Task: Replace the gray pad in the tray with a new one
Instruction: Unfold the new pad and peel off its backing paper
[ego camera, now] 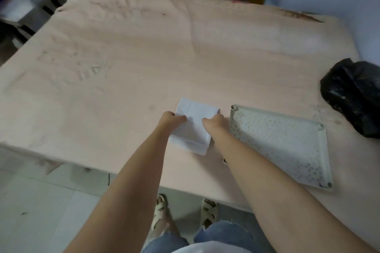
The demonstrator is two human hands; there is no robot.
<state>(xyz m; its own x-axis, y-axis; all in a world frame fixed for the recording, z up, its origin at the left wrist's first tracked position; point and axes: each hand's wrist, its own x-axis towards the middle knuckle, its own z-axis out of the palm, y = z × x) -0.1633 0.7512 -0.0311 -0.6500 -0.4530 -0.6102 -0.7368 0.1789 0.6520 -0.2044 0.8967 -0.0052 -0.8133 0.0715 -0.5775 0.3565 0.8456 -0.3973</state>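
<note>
Both hands, left point(171, 118) and right point(213, 120), grip folded white pad point(194, 127); long axis runs near-far, beside tray point(323, 148).

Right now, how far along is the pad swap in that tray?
The old pad looks gone: the tray shows only its bare perforated floor. In hand: the left hand and right hand both grip a folded white pad on the pink cloth beside the tray. Left: unfolding it and laying it in the tray.

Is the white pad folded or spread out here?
Folded. The white pad lies as a compact layered rectangle beside the tray, with both hands gripping its edges.
</note>
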